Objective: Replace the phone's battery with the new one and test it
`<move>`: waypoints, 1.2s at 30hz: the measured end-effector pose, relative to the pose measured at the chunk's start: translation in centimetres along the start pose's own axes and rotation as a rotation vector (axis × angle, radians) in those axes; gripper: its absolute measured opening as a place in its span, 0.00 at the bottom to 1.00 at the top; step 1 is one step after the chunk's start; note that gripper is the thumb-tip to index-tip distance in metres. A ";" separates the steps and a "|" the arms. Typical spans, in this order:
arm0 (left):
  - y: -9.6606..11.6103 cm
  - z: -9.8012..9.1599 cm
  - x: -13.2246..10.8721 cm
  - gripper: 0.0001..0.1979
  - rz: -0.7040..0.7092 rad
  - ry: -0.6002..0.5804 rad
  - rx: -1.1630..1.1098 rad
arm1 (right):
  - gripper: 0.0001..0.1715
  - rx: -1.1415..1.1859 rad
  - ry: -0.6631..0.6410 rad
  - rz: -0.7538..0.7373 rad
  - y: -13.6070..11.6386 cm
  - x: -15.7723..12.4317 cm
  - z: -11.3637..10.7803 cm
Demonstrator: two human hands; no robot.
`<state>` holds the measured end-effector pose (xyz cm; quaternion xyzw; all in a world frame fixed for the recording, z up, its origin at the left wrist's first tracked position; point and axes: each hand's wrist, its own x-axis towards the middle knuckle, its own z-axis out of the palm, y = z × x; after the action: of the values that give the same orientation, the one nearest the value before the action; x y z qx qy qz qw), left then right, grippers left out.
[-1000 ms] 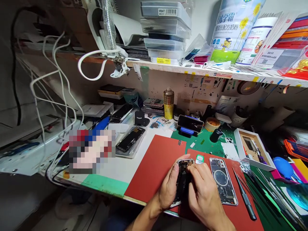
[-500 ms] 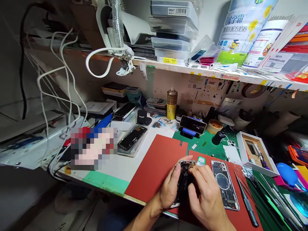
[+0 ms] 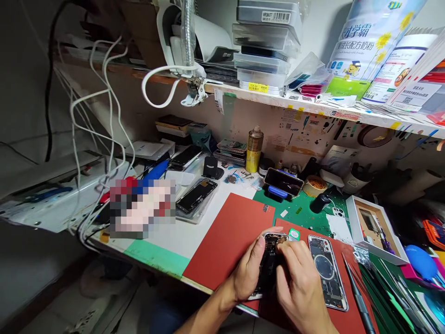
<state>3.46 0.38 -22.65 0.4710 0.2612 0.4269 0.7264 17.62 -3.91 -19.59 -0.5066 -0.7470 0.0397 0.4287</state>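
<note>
An opened smartphone (image 3: 268, 264), its dark inner parts facing up, is gripped along its left side by my left hand (image 3: 248, 269). The thumb lies on that edge, and other fingers reach behind the top. My right hand (image 3: 301, 278) is closed, its curled fingertips pressed together over the phone's upper right part. Whatever those fingertips pinch is hidden by the hand. To the right lies a detached phone back part (image 3: 327, 273) with a pale ring in its middle. A small green-and-white round item (image 3: 294, 234) sits just beyond the phone's top.
Red mats (image 3: 227, 241) cover the front of the bench. A dark pen-shaped tool (image 3: 358, 297) and several tweezers lie at the right. A white box (image 3: 380, 246) of parts stands behind them. Another phone (image 3: 283, 182) leans on a blue stand. A shelf (image 3: 313, 104) hangs above.
The head view has turned slightly left, so the bench appears shifted right. Both hands keep nearly the same hold on the phone, with only slight movement of the right fingers.
</note>
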 end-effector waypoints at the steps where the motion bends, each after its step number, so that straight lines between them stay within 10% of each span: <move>1: 0.0 0.0 0.0 0.31 0.002 0.002 0.005 | 0.17 0.000 -0.002 0.004 0.0 0.0 0.0; 36: 0.4 0.2 0.0 0.31 0.029 0.019 0.070 | 0.12 -0.040 -0.012 -0.003 0.1 0.0 -0.3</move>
<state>3.45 0.37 -22.17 0.4959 0.2762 0.4326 0.7005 17.91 -3.92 -19.44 -0.5138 -0.7509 0.0273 0.4139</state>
